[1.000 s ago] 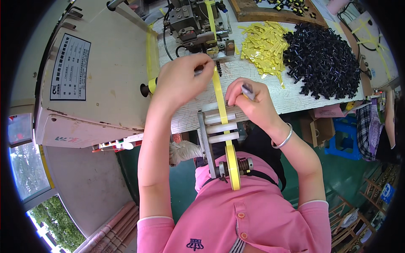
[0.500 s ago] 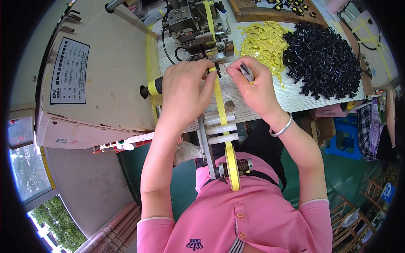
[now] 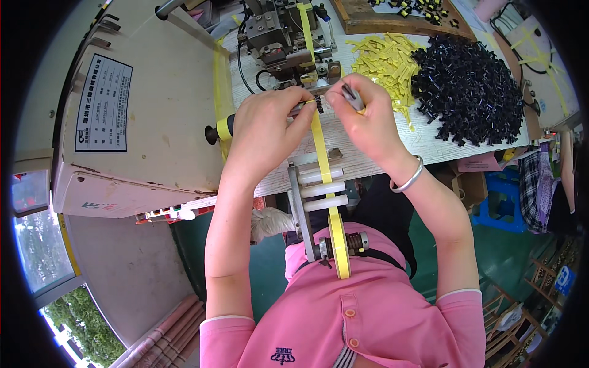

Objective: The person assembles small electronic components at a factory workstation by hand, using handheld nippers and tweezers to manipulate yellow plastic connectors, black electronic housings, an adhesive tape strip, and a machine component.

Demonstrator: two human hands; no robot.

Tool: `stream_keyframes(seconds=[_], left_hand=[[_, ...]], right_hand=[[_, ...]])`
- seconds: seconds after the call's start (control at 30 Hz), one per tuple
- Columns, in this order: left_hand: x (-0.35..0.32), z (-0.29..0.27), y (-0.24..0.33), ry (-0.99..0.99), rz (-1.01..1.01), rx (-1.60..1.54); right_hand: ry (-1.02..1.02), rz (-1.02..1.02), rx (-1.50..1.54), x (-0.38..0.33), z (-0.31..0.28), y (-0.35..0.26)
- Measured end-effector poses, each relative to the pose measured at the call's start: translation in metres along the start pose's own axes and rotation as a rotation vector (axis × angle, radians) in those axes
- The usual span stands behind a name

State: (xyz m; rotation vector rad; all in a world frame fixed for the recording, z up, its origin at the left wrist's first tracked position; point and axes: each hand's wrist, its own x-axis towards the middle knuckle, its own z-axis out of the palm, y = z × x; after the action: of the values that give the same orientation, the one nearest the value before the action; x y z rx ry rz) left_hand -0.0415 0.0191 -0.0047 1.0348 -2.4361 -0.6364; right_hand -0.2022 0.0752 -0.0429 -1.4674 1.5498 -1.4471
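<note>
My left hand (image 3: pixel 270 129) is closed in a pinch beside the yellow strip (image 3: pixel 319 144), which runs up from a roll. At its fingertips is a small black toothed piece (image 3: pixel 318 104), partly hidden by the fingers. My right hand (image 3: pixel 371 116) is closed round a short grey metal tool (image 3: pixel 353 98); its exact kind is hard to make out. Thumb and forefinger of that hand are pressed together just right of the black piece, with a small gap between. Just beyond both hands stands a metal machine (image 3: pixel 282 43) with a yellow strip on it.
A heap of small black parts (image 3: pixel 469 89) and a pile of yellow pieces (image 3: pixel 386 64) lie to the right. Behind them is a wooden tray (image 3: pixel 362 23). A large beige cabinet (image 3: pixel 165 129) stands left. The yellow roll (image 3: pixel 337 245) hangs close to my body, below white rollers (image 3: pixel 324 188).
My right hand has shifted slightly up and left, and its tool has tilted. My left hand has stayed nearly in place beside the black piece.
</note>
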Motion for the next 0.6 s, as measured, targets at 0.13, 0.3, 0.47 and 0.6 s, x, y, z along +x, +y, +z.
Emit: stream_keyframes(seconds=[0.13,0.3,0.47,0.6], left_hand=[[-0.001,0.0,0.0,0.003,-0.027,-0.006],[-0.003,0.013,-0.006,0.271,0.089,-0.118],[-0.002,0.017,-0.002,0.302,0.248,0.0],[0.003,0.019,0.004,0.325,0.323,0.088]], right_hand=[[-0.054,0.024,0.008,-0.007,-0.003,0.008],[-0.057,-0.103,-0.037,-0.008,0.0,-0.003],[-0.068,-0.093,-0.033,-0.005,-0.004,-0.007],[-0.12,0.028,-0.205,-0.005,-0.02,-0.013]])
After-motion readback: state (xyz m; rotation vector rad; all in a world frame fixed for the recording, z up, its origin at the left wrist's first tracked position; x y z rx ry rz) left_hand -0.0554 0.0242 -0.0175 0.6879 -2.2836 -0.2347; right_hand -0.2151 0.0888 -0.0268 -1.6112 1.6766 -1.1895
